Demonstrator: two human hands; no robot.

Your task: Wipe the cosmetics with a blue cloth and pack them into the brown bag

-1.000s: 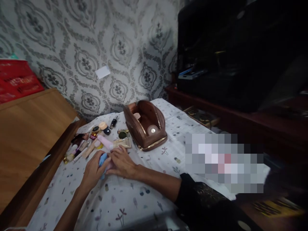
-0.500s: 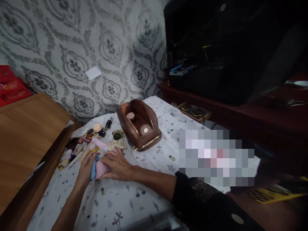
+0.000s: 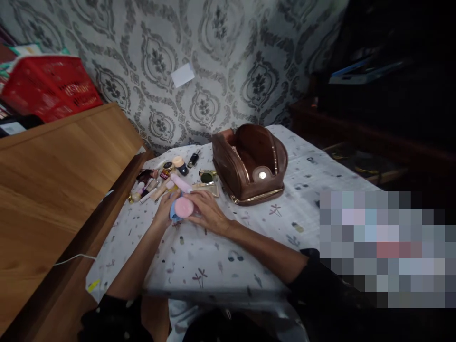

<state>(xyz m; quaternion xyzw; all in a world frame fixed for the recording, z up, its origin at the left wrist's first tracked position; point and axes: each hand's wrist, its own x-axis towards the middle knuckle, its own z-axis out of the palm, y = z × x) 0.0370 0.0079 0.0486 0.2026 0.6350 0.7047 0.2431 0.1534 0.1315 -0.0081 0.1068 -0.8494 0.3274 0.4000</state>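
Observation:
My left hand (image 3: 164, 207) is closed on a blue cloth (image 3: 174, 213), pressing it against the side of a pink bottle (image 3: 184, 207). From the other side my right hand (image 3: 209, 212) grips that bottle, whose round pink end faces me. Just beyond my hands lie a pink tube (image 3: 181, 182) and a beige-gold tube (image 3: 210, 189). A brown cosmetic bag (image 3: 233, 175) stands unzipped to the right of them. Several small cosmetics, among them a dark bottle (image 3: 193, 159) and a jar with a peach lid (image 3: 179, 162), are spread to the left of the bag.
A white patterned cloth (image 3: 221, 256) covers the table. Wooden furniture (image 3: 71, 166) borders it on the left, with a red basket (image 3: 53, 85) on top. Dark furniture (image 3: 342, 118) stands at the right. A blurred-out patch hides the lower right area.
The view has swung left and down, so things appear further right. The pink bottle has been turned so its round end faces me. Both hands stay on it with the blue cloth.

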